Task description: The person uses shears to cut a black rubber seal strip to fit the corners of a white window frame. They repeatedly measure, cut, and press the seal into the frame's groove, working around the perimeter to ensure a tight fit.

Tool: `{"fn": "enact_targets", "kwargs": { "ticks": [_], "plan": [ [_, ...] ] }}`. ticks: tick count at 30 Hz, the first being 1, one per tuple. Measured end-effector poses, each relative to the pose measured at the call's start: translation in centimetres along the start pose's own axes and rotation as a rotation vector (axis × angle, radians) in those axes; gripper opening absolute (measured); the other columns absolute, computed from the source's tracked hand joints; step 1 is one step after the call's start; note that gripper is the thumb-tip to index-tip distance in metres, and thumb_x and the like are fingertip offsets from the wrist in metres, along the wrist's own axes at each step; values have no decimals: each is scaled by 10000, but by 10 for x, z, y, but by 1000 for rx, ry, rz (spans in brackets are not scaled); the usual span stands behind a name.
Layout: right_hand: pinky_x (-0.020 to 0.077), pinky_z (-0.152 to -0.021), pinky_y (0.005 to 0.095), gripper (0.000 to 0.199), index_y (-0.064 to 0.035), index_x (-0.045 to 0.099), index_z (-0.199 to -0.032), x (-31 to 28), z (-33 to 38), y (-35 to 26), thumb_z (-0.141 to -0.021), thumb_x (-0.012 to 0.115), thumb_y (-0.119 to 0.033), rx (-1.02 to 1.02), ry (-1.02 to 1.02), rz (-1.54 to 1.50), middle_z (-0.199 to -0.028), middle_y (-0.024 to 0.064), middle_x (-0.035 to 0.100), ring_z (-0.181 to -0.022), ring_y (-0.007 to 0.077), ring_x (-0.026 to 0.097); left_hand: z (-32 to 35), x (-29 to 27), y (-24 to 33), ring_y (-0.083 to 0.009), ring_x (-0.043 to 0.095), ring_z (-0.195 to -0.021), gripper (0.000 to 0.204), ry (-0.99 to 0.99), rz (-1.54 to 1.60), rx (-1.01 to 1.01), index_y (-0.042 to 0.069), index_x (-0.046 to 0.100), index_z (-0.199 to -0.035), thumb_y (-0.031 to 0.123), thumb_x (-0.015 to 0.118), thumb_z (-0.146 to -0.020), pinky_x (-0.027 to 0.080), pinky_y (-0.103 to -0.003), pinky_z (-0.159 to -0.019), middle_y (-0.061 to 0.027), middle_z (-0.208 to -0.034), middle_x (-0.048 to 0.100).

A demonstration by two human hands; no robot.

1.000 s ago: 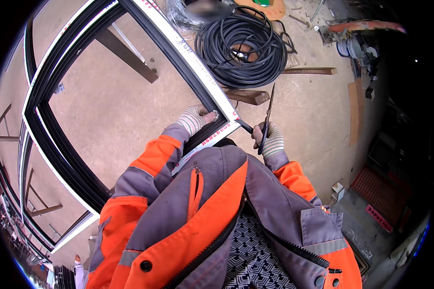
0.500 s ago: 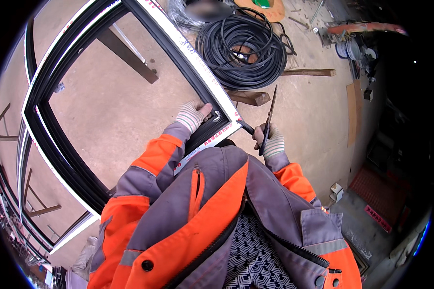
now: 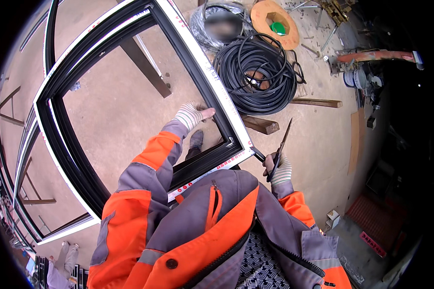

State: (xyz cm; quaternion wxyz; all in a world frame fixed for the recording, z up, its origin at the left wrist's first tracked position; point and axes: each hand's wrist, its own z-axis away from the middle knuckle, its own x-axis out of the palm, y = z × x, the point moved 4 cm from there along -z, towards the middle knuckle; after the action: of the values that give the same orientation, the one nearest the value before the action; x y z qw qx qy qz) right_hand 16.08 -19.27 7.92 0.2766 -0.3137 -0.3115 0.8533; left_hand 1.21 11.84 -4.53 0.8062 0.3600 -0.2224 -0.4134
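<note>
A window frame point(image 3: 212, 91), white outside and black within, stands tilted before a worker in an orange and grey jacket point(image 3: 212, 231), its lower right corner just ahead of the chest. The gloved left hand point(image 3: 190, 114) reaches inside the frame near that corner, thumb stretched toward the inner black edge of the right-hand bar and fingers partly curled; whether it touches the bar cannot be told. The gloved right hand point(image 3: 279, 169) is closed around the handles of black scissors point(image 3: 280, 144), whose blades point up and away, just outside the frame's corner. A short black strip point(image 3: 258, 154) runs from that corner to the right hand. Beyond the corner, a wooden block point(image 3: 260, 124) lies on the concrete floor point(image 3: 318, 144), and past it a large coil of black cable point(image 3: 255, 77) sits beside the frame's right-hand bar. Farther off lies a round orange reel point(image 3: 275, 21) with a green centre. More frames point(image 3: 14, 159) lean at the left.
</note>
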Motion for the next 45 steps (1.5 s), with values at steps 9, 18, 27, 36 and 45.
{"fn": "enact_targets", "kwargs": {
  "ticks": [9, 18, 27, 36, 45],
  "plan": [
    [439, -389, 253, 185, -43, 508, -934, -7, -1, 5, -943, 634, -179, 23, 41, 17, -691, 67, 631, -438, 126, 563, -66, -110, 58, -100, 635, -671, 368, 197, 148, 73, 6, 730, -990, 332, 817, -843, 556, -254, -683, -51, -841, 725],
    [418, -384, 255, 160, -41, 534, -901, -5, 10, -2, -931, 629, -165, 84, 106, 27, -682, 62, 626, -432, 119, 545, -129, -202, 104, -124, 620, -575, 429, 464, 305, 127, -19, 680, -990, 347, 830, -825, 588, -276, -599, -89, -806, 711],
    [417, -377, 265, 179, -40, 543, -899, -10, 18, 6, -942, 619, -196, 99, 157, 52, -689, 71, 639, -434, 135, 567, -163, -253, 152, -144, 577, -521, 322, 621, 358, 137, 48, 700, -952, 342, 796, -860, 547, -300, -533, -60, -752, 672],
    [448, -415, 250, 177, -42, 531, -916, -6, 12, -20, -958, 615, -192, 1, 133, -13, -708, 71, 636, -447, 121, 560, -148, -205, 127, -185, 636, -535, 485, 692, 327, 107, -26, 690, -1066, 425, 733, -895, 565, -303, -522, -105, -719, 675],
    [425, -382, 239, 206, -27, 537, -963, -4, 7, -58, -934, 638, -203, -60, 53, -79, -736, 60, 629, -481, 99, 570, -14, -36, 34, -102, 589, -565, 322, 443, 189, 77, -37, 695, -1005, 281, 682, -959, 497, -251, -544, -62, -739, 678]
  ]
}}
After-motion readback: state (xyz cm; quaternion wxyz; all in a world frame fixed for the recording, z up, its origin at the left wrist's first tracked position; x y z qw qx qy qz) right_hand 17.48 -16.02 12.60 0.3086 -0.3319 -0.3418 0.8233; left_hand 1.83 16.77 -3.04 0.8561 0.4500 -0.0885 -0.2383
